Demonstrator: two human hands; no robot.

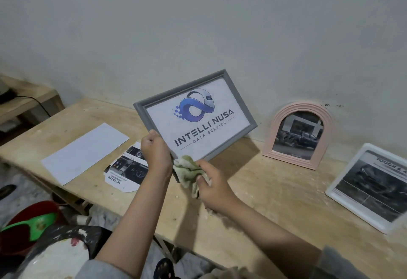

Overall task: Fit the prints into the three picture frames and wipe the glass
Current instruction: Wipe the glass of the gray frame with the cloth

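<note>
A grey rectangular frame (pixel 246 111) with a logo print behind its glass is held tilted above the wooden table (pixel 253 190). My left hand (pixel 155 150) grips its lower left edge. A crumpled greenish cloth (pixel 187 172) is bunched in my right hand (pixel 212 187) and pressed against the frame's bottom corner. A pink arched frame (pixel 277 137) with a dark car photo leans on the wall. At the right edge, a white frame (pixel 337 182) with a black-and-white print stands tilted.
A blank white sheet (pixel 86 153) and a cut-out brochure print (pixel 125 173) lie on the table's left part. A red bucket (pixel 26 219) with a green scoop (pixel 33 226) stands on the floor at lower left. A low bench (pixel 26 100) with a black cable sits at far left.
</note>
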